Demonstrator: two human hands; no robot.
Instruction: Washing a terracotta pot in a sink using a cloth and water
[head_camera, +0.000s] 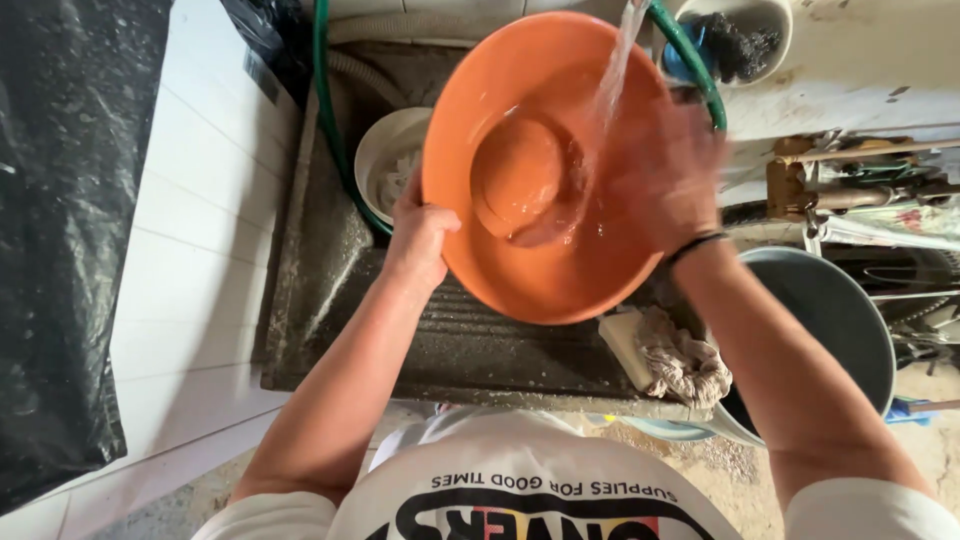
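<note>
Over the grey concrete wash sink (330, 270) we held a large round orange plastic basin (545, 165), tilted so its open inside faced us. All places below are told from that basin. A stream of tap water (612, 75) fell onto its upper right inside wall and ran down; a shallow pool of water had gathered around the raised round hump at its centre.

As we judged it, the rinsing was under way and not finished: the inside was wet and glistening and water was running, but we could not tell whether any dirt or soap remained, and the outer side of the basin was hidden from us.

Our left hand (418, 240) gripped the basin's left rim, fingers curled closed over the edge, bearing its weight. Our right hand (668, 180) lay against the right inner wall just under the stream; it was blurred, so we could not tell how far open it was, though it seemed spread flat and held nothing.

Left of the basin and partly behind it sat a white round bowl (385, 160). Below its lower right edge, a pale bar of soap (622, 345) and a crumpled beige cloth (685, 365) rested on the sink's front ledge. Further right and lower stood a grey metal bucket (840, 320). A green hose (322, 90) curved above and left.
</note>
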